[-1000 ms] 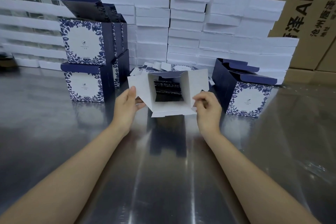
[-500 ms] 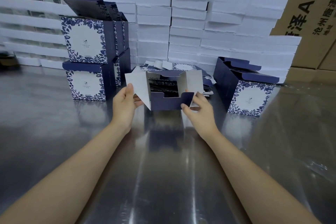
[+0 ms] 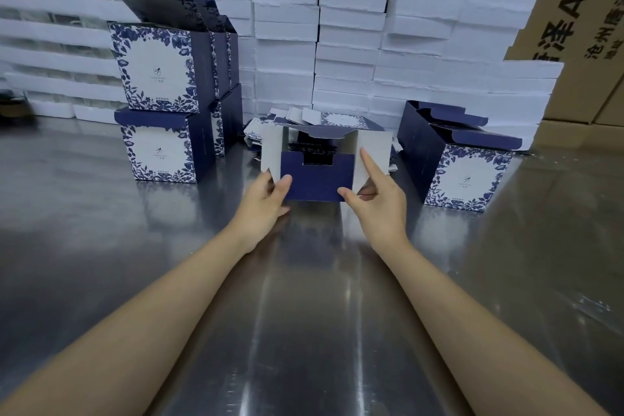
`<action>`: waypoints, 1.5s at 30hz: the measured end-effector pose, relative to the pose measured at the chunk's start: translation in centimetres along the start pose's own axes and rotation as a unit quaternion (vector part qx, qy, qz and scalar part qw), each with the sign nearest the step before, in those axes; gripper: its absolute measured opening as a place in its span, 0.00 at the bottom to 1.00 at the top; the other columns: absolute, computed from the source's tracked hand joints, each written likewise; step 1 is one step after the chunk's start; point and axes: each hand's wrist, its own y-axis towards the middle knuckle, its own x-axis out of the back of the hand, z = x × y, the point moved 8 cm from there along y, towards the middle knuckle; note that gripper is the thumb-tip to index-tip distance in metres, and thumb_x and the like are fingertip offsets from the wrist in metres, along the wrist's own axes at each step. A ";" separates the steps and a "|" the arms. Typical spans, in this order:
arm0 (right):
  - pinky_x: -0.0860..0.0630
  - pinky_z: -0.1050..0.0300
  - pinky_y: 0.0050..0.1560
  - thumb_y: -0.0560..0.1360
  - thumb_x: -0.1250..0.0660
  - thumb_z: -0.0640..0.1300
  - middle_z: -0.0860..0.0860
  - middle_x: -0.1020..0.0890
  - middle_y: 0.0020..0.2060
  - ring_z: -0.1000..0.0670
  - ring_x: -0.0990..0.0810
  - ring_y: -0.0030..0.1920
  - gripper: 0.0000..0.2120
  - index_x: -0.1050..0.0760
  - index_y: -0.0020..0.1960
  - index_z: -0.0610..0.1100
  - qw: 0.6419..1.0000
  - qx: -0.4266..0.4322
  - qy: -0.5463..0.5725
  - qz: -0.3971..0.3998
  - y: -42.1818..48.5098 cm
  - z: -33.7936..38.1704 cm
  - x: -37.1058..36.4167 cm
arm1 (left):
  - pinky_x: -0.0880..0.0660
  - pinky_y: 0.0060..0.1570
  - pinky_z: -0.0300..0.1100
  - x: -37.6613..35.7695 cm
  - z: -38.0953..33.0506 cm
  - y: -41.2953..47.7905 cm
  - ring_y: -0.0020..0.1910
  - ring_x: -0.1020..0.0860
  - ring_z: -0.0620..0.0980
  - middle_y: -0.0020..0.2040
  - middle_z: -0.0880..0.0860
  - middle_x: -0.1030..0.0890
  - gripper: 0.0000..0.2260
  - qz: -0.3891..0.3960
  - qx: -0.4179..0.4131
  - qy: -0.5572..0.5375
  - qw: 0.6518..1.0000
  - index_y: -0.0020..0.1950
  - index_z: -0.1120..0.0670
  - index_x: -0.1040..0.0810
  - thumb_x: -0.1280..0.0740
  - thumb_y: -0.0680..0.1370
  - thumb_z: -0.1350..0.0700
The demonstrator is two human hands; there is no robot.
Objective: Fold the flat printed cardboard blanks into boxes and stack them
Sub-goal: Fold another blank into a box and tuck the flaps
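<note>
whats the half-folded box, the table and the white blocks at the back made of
Half-folded box: thin printed cardboard, matte navy outside, plain greyish white inside, with creased flaps. Table: looks like brushed stainless steel, going by the streaky reflections. White blocks: probably foam, judging by their rough, ragged edges.

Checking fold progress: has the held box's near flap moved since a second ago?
Yes. The near flap swung up to upright; the folded box to its right stayed put.

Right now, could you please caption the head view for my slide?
Left hand and right hand hold a half-formed navy cardboard box on a shiny metal table.
</note>
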 end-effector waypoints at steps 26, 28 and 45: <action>0.35 0.56 0.40 0.72 0.50 0.48 0.61 0.25 0.59 0.52 0.31 0.55 0.24 0.27 0.63 0.55 0.968 0.150 -0.195 0.039 0.7 7.7 2.4 | 0.23 0.57 0.45 -1.0 -3.2 -1.2 0.66 0.29 0.46 0.78 0.34 0.52 0.40 0.096 -0.276 0.353 0.889 0.74 0.29 0.56 0.35 0.80 0.62; 0.36 0.54 0.41 0.72 0.48 0.47 0.61 0.24 0.57 0.53 0.32 0.53 0.21 0.27 0.62 0.54 0.971 0.134 -0.193 0.047 0.9 7.7 2.5 | 0.21 0.53 0.50 -1.0 -2.8 -1.1 0.57 0.22 0.53 0.76 0.30 0.56 0.43 0.105 -0.260 0.397 0.874 0.75 0.29 0.57 0.29 0.77 0.57; 0.29 0.63 0.54 0.68 0.45 0.51 0.53 0.20 0.61 0.56 0.27 0.65 0.20 0.18 0.52 0.55 0.965 -0.029 0.230 0.124 1.8 3.8 2.3 | 0.22 0.53 0.53 -0.9 -3.7 -1.3 0.66 0.34 0.56 0.76 0.56 0.39 0.33 0.049 -0.339 0.493 0.800 0.78 0.52 0.40 0.37 0.76 0.73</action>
